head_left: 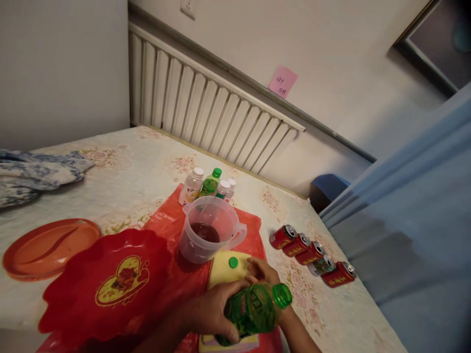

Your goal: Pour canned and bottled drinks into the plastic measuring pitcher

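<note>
My left hand (pixel 213 311) is wrapped around the body of a green plastic bottle (pixel 253 311) held on its side near the bottom edge. My right hand (pixel 263 274) grips the bottle at its neck, next to the open mouth (pixel 282 295). A green cap (pixel 233 262) lies on a yellow pad (pixel 226 269) just beyond my hands. Behind that stands a clear plastic jug (pixel 208 235) with dark liquid in its bottom.
A red heart-patterned dish (pixel 106 282) and an orange tray (pixel 47 247) lie to the left on the floral cloth. Three small bottles (pixel 206 186) stand behind the jug. Several red cans (pixel 312 255) lie in a row to the right. A radiator (pixel 206 113) lines the wall.
</note>
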The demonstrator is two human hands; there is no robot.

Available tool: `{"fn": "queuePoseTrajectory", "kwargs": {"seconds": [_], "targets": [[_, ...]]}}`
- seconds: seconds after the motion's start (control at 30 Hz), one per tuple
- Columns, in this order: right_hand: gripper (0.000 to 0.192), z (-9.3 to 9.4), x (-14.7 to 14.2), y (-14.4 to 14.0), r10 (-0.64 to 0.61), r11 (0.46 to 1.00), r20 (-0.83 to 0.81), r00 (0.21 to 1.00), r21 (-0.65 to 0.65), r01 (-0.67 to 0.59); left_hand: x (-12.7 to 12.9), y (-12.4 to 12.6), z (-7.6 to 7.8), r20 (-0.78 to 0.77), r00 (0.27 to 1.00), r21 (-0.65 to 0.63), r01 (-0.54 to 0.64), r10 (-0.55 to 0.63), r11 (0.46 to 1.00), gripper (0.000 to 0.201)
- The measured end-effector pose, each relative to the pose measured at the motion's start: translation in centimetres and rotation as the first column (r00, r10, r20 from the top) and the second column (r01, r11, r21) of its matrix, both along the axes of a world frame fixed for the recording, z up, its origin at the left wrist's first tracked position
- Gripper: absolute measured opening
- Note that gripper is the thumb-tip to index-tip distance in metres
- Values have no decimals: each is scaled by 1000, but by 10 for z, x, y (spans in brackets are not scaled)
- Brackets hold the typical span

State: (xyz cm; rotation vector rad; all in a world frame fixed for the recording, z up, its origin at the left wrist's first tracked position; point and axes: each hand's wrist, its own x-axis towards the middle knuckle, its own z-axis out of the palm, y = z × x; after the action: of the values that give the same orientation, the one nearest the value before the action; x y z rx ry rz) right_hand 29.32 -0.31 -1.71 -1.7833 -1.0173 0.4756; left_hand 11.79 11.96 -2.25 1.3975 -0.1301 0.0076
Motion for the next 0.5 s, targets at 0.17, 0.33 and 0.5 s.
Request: {"fn": "queuePoseTrajectory", "kwargs": {"seconds": [0.17, 0.33, 0.5], "targets": [[44, -10, 4, 32, 127, 991, 178, 976, -53, -120, 3, 1, -3, 18, 999, 66, -37, 36, 997, 79], [33, -11, 0, 42, 165, 985, 166, 972, -70, -156, 2, 1, -2, 9, 1000, 95, -29, 28, 995, 77], [19, -2, -4, 42, 116, 993, 70, 991, -27, -114, 2, 1, -1, 9, 999, 56, -34, 33, 998, 79]]}}
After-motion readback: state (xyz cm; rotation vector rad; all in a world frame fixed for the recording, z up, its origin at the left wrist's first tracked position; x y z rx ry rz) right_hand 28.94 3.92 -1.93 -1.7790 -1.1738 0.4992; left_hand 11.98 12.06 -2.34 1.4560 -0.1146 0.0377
